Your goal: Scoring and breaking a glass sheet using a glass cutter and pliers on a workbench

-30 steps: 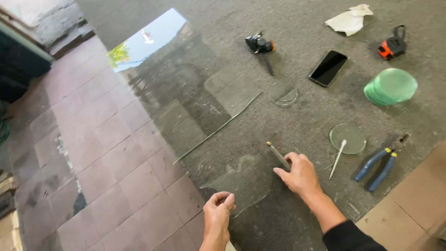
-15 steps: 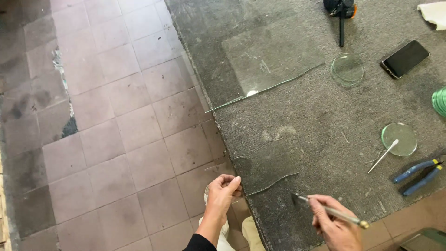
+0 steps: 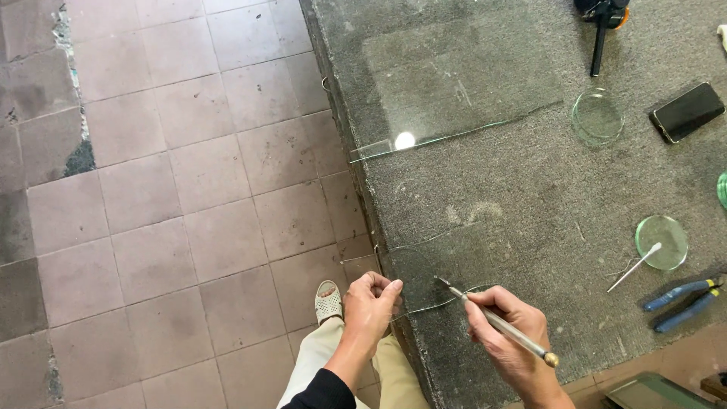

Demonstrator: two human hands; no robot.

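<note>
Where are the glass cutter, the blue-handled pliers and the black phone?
glass cutter (image 3: 500, 324), head view, middle of its metal shaft.
blue-handled pliers (image 3: 680, 295), head view, upper blue handle.
black phone (image 3: 687, 111), head view, centre of its screen.

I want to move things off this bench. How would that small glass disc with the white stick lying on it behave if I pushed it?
The glass disc lies flat on the rough grey mat, so it would probably drag rather than slide or roll. It looks thin, so likely light and brittle. The white stick rests loose across its edge and may fall off.
</note>
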